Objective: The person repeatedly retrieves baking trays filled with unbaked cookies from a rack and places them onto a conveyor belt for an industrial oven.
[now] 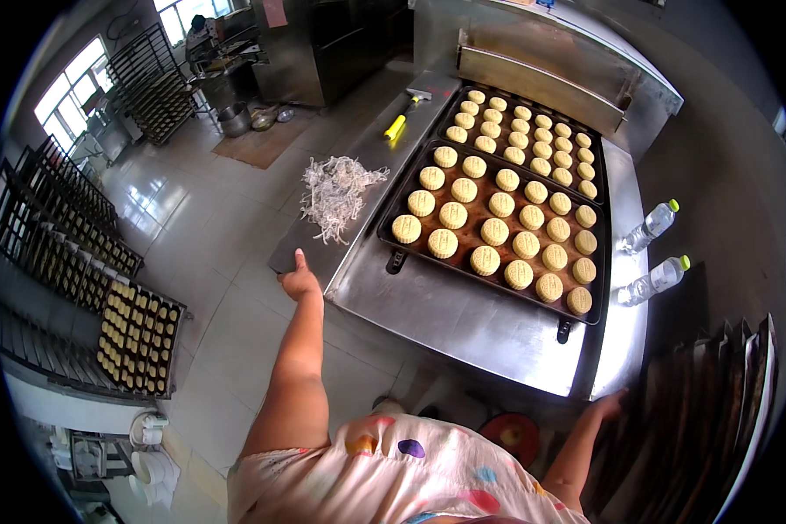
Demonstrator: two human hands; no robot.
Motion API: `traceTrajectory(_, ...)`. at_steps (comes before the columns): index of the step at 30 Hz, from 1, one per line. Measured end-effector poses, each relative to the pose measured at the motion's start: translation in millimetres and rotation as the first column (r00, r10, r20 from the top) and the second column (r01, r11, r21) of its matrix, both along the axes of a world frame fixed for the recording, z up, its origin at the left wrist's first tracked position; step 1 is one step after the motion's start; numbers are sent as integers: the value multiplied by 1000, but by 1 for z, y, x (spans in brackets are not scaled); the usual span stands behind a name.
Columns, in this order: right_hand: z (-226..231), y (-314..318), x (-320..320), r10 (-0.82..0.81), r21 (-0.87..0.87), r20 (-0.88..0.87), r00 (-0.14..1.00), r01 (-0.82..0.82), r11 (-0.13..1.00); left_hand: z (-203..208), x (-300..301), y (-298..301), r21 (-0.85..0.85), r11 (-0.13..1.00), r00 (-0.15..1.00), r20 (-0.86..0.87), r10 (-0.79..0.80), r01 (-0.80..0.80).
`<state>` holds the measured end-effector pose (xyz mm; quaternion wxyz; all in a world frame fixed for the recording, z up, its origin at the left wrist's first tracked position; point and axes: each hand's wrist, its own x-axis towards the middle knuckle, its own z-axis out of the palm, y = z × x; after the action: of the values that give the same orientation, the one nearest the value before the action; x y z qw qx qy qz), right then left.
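Note:
My left hand [299,278] rests at the near left corner of the steel counter, its index finger stretched out along the edge. Its other fingers are partly hidden. Low on the right, my right hand [609,405] is by the counter's near right corner, close to upright dark trays [712,410]; shadow hides its fingers. In front of me, a dark baking tray [463,260] carries rows of round, pale yellow stamped pastries [494,231]. Behind it lies a second tray [498,157] of similar pastries, beside a raised metal housing [537,87].
On the left ledge lie a heap of shredded whitish strips [336,196] and a yellow-handled scraper [402,120]. Two clear bottles with green caps [651,225] lie along the right side. Racks of filled trays [135,336] stand at left. A person [203,35] is far back.

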<state>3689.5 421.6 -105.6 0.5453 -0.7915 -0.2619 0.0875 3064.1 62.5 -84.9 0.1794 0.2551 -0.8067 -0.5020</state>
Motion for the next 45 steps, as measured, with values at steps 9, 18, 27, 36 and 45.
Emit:
traceTrajectory(9, -26, -15, 4, 64, 177, 123, 990, -86, 981, 9, 7, -1, -5, 998, 996, 49, -70, 70)
traceTrajectory(18, -141, -186, -36, 627, -79, -120, 770, -637, 767, -32, 18, -75, 591, 529, 653, 6, -757, 608)
traceTrajectory(27, -122, -380, -285, 706, -253, -686, -176, -853, -457, -190, 112, -414, 778, 587, 393, 480, -785, 223)
traceTrajectory(36, -118, -508, -492, 531, -327, -741, -410, -471, -819, -152, 147, -640, 726, 654, 832, 486, -268, -214)
traceTrajectory(45, -127, -631, -686, 378, -254, -805, -458, -310, -916, -156, 94, -698, 811, 480, 860, 471, -196, -335)
